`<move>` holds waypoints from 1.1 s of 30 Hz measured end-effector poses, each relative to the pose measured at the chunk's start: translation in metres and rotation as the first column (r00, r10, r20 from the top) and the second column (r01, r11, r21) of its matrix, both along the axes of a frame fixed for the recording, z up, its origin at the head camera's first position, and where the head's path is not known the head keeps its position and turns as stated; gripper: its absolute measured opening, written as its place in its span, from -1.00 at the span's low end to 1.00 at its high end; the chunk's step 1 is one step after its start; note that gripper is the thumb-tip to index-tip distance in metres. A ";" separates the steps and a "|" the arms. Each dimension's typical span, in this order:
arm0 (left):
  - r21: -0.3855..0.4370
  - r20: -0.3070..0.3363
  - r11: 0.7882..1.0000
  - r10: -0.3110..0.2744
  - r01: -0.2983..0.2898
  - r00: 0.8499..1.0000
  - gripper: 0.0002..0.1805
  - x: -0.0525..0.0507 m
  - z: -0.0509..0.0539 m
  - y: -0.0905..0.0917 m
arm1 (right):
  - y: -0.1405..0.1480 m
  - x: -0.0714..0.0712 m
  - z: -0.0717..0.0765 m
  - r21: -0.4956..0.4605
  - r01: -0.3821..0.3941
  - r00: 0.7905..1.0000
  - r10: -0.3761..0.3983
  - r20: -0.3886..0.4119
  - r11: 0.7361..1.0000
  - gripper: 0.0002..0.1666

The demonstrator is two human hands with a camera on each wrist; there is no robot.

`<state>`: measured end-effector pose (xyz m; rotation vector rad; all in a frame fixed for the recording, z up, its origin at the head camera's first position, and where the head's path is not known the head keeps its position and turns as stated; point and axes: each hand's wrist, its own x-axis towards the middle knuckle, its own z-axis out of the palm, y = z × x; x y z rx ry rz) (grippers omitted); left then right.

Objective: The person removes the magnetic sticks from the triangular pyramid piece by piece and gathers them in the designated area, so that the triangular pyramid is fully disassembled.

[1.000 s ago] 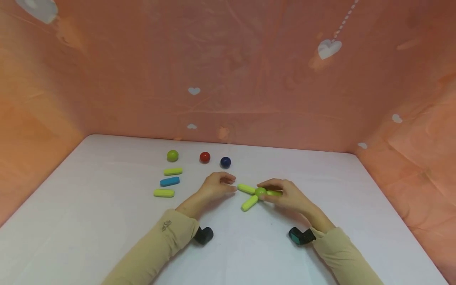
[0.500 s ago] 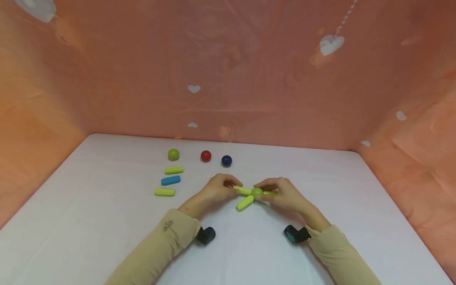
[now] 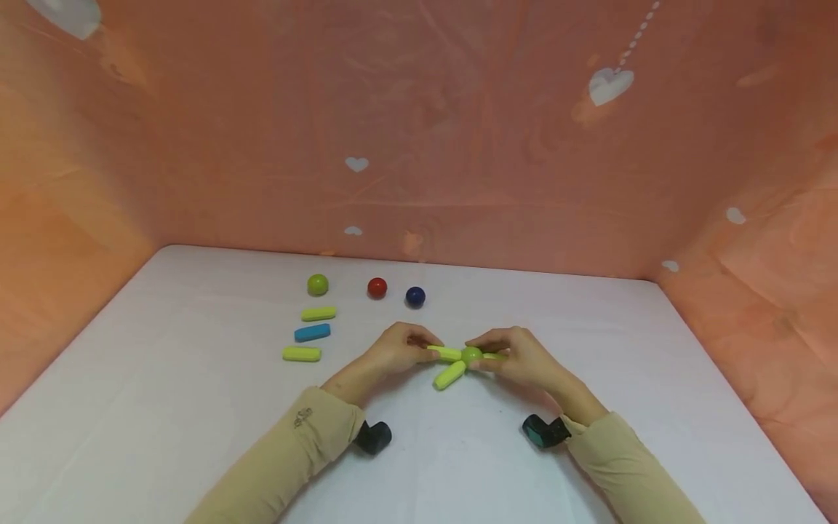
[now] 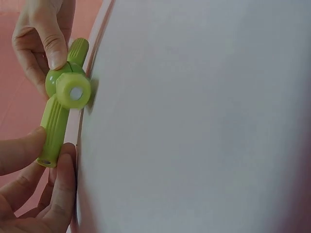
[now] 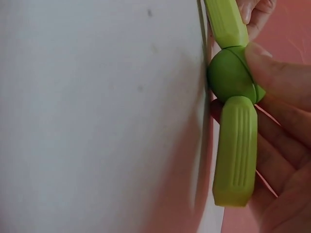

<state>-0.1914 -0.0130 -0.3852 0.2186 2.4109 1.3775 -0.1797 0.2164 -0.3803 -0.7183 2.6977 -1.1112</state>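
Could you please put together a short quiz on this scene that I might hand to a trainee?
1. Count: how many lime-green rods are joined to the green ball held by the right grip?
2. True or false: the left grip is pinching the blue rod.
3. Multiple choice: in the head view, what colour is the middle one of the three loose balls?
A) green
B) red
C) dark blue

Key:
1. Three.
2. False; it pinches one of the lime-green rods joined to the green ball.
3. B; the red ball lies between the other two.
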 end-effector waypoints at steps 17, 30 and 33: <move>0.037 0.098 0.998 0.044 -0.048 0.994 -0.83 0.006 0.000 0.001 | 0.001 -0.003 0.005 -0.007 -0.025 0.999 0.026 0.044 1.000 -0.63; 0.003 0.091 0.996 0.085 -0.085 0.992 -0.83 0.027 -0.003 -0.042 | 0.003 -0.002 0.004 -0.015 -0.015 0.996 0.016 0.092 1.000 -0.63; 0.024 0.090 0.995 0.092 -0.095 0.992 -0.82 0.033 -0.003 -0.054 | 0.003 -0.003 0.003 -0.026 -0.022 0.995 0.024 0.095 0.999 -0.62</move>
